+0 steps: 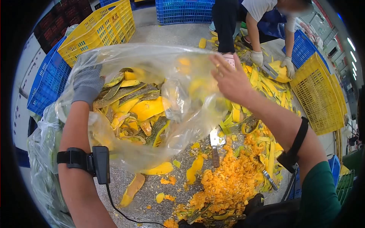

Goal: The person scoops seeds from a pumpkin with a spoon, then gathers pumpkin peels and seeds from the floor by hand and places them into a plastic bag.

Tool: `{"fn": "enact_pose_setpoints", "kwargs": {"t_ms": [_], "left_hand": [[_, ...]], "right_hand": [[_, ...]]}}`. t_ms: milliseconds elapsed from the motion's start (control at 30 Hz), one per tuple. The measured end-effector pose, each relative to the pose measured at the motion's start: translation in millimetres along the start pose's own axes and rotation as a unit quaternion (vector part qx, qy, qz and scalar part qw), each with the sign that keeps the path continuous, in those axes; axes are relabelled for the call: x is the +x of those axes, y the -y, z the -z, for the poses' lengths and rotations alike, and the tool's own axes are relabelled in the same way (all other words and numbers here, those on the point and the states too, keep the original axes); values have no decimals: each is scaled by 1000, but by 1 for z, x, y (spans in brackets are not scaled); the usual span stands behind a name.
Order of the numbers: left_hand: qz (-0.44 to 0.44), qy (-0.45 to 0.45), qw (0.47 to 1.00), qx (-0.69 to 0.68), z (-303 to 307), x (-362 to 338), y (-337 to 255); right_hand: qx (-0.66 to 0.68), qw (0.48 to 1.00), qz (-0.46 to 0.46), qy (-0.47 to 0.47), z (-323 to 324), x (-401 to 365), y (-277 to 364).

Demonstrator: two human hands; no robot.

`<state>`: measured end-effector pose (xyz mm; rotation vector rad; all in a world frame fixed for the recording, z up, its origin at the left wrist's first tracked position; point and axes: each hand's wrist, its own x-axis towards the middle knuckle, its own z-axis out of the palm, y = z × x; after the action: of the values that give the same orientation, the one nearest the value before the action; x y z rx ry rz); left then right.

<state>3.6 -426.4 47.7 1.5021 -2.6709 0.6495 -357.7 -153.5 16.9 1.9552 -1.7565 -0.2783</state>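
Note:
A large clear plastic bag [176,97] lies spread in front of me, its mouth facing up. Inside it are yellow and green squash peelings [146,110]. My left hand [88,81], in a grey knit glove, is closed on the bag's left side, its fingertips partly hidden by plastic and peel. Bare and slightly blurred, my right hand [230,79] is at the bag's upper right edge, fingers stretched out against the film. A cleaver [215,146] with a wooden handle rests on the floor below the bag, beside a heap of orange squash pulp and seeds [232,171].
A co-worker's gloved hands [272,64] hold a blade and a yellow squash piece [280,72] at the upper right. Yellow crates [97,32] [319,95] and blue crates [184,11] stand around. A metal peeler-like tool [270,179] lies among strips. More plastic [47,159] bunches at left.

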Motion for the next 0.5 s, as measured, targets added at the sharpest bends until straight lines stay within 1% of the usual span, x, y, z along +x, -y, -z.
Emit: {"fn": "enact_pose_setpoints", "kwargs": {"t_ms": [33,67,100,133,167,200,233,267,300,333,367,400,433,467,500], "left_hand": [[0,1,1000,3,-5,-3,13],[30,36,995,-94,-10,-7,28],[60,69,978,-188,-18,-12,47],[62,73,979,-182,-43,-17,74],[99,107,945,-294,-78,-23,105],[136,134,895,-404,-95,-30,125],[181,215,870,-405,-72,-41,114],[227,298,835,-403,-53,-52,98],[73,237,902,-352,-56,-58,95],[26,182,938,-294,-37,-75,75],[-24,128,964,-233,-13,-95,48],[-91,90,975,-181,-3,-111,30],[-159,48,978,-129,2,-122,20],[-154,51,978,-134,5,-128,17],[-143,111,960,-212,9,-132,17]], "right_hand": [[14,999,-8,-47,2,9,-6],[29,995,-15,-95,3,18,-9],[46,989,-15,-137,5,28,-8],[54,989,-15,-138,-6,38,-8],[126,987,-28,-94,-22,49,-7],[195,979,-40,-52,-38,57,-3],[320,945,-63,35,-42,65,7],[322,944,-57,34,-45,68,13],[309,949,-60,27,-26,71,29],[299,952,-61,23,-14,73,48],[274,959,-44,-60,-12,74,66],[279,958,-34,-54,-2,78,82],[267,963,-12,-14,16,84,95],[252,967,8,24,25,88,102],[250,968,13,26,18,95,103]]}}
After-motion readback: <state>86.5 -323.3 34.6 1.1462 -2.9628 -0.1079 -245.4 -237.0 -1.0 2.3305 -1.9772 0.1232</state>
